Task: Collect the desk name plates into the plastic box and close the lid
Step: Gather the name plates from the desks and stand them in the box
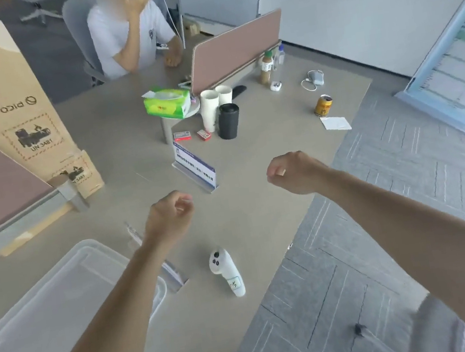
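Grey worktop [264, 231] carried one blue-and-white name plate [195, 166], upright on its clear base around mid-worktop, nothing touching it. A second clear plate [175, 276] sat closer to the near edge, partly hidden under the left forearm — details unreadable. Plastic box [61, 294] sat at the near-left edge with its translucent lid apparently on; contents couldn't be made out. Both hands were raised over the worktop, loosely clenched, gripping nothing: left hand [167, 216] just short of the upright name plate, right hand [291, 172] off to its right, near the worktop's right edge. White controller [226, 271] lay between the forearms — just right of the second clear plate, not touching it.
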`<state>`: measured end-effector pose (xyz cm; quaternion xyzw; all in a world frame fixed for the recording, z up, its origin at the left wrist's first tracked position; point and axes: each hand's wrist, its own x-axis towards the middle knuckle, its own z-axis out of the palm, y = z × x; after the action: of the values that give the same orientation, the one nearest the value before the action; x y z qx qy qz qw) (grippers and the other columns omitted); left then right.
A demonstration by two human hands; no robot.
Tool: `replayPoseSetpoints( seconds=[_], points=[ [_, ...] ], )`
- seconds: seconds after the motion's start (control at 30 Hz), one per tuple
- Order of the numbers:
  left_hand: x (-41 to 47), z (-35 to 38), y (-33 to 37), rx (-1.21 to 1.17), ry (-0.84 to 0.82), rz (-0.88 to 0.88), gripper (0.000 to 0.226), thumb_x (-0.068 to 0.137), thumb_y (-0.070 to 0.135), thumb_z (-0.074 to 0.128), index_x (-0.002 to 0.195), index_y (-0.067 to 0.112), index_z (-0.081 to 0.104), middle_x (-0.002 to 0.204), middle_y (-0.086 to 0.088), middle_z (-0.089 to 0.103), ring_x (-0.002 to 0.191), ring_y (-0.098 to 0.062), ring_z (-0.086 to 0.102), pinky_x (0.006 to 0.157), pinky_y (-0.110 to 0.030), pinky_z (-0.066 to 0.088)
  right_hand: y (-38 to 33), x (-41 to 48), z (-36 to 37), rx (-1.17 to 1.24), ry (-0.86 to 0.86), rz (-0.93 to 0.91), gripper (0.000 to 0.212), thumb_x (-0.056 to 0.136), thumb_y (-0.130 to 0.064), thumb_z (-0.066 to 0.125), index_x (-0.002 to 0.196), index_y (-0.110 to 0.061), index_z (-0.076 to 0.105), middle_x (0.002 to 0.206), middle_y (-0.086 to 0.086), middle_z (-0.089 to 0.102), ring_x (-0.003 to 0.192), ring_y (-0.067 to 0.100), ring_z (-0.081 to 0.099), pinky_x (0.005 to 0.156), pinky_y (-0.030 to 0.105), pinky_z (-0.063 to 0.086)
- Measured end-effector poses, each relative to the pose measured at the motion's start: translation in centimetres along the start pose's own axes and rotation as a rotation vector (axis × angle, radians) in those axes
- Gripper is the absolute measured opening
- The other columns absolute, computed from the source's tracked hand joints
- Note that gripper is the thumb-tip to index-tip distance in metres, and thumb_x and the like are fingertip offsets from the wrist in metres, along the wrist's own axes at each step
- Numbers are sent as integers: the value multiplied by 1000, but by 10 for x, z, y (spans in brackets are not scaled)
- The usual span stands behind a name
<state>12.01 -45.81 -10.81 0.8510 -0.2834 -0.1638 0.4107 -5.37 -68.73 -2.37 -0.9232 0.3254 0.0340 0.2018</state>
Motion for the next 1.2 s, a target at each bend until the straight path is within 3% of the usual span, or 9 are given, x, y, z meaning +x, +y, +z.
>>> replayPoseSetpoints(
  seconds=[0.07, 0.23, 0.37, 0.53, 0.63, 0.77, 0.87, 1.03, 1.2],
  points=[
    [21, 2, 0, 17, 8, -19, 17, 86, 27, 58, 100, 28, 67, 87, 12, 69, 86, -11, 67, 81, -28, 52, 0, 31, -5, -23, -19, -16, 18, 92, -37, 57, 102, -27, 69, 102, -9, 68, 78, 11, 58, 63, 20, 41],
    [65, 6, -12, 171, 31, -69, 19, 88, 26, 56, 103, 25, 66, 95, 5, 72, 91, -20, 68, 78, -29, 52, -1, 113, 6, -86, -132, -90, 21, 93, -35, 54, 105, -25, 68, 101, -8, 66, 92, 17, 61, 73, 25, 45],
    [96, 21, -17, 434, -23, -133, 25, 91, 29, 50, 113, 26, 62, 112, 2, 68, 102, -27, 64, 82, -32, 49, -5, 194, 28, -175, -252, -224, 17, 92, -32, 51, 98, -27, 66, 100, -8, 65, 98, 19, 60, 77, 29, 49],
    [128, 52, -11, 551, -7, -269, 30, 93, 27, 46, 119, 22, 59, 120, -2, 63, 107, -27, 61, 85, -34, 48, -13, 292, 60, -169, -343, -414, 19, 90, -27, 50, 99, -24, 67, 105, -4, 68, 95, 23, 65, 81, 34, 54],
    [137, 76, -2, 598, -15, -419, 32, 94, 27, 47, 123, 21, 56, 121, -2, 61, 110, -26, 59, 81, -32, 45, -19, 337, 75, -193, -381, -576, 24, 91, -26, 51, 110, -17, 63, 114, 5, 63, 105, 29, 62, 84, 36, 52],
    [153, 111, 10, 529, -20, -634, 37, 90, 40, 51, 124, 25, 52, 123, 1, 58, 112, -25, 58, 85, -37, 50, -30, 383, 90, -264, -468, -719, 47, 95, -36, 53, 136, -14, 46, 129, 16, 47, 118, 35, 54, 98, 45, 46],
    [173, 137, 23, 638, -108, -606, 49, 89, 51, 50, 129, 23, 47, 125, -1, 55, 116, -25, 55, 86, -37, 47, -46, 410, 103, -154, -530, -716, 61, 94, -40, 57, 143, -10, 37, 138, 20, 42, 128, 37, 48, 106, 45, 40],
    [209, 163, 30, 686, -168, -670, 59, 87, 65, 46, 124, 19, 50, 117, -4, 58, 108, -26, 57, 87, -39, 47, -67, 439, 120, -6, -665, -724, 76, 94, -43, 58, 153, -9, 24, 155, 17, 34, 142, 29, 35, 112, 35, 30],
    [231, 181, 39, 597, -73, -741, 42, 93, 56, 43, 99, 17, 56, 101, -3, 64, 95, -27, 62, 71, -32, 42, -58, 455, 134, 107, -767, -697, 83, 89, -34, 66, 155, -13, 19, 155, 14, 36, 140, 28, 39, 107, 31, 33]
  ],
)
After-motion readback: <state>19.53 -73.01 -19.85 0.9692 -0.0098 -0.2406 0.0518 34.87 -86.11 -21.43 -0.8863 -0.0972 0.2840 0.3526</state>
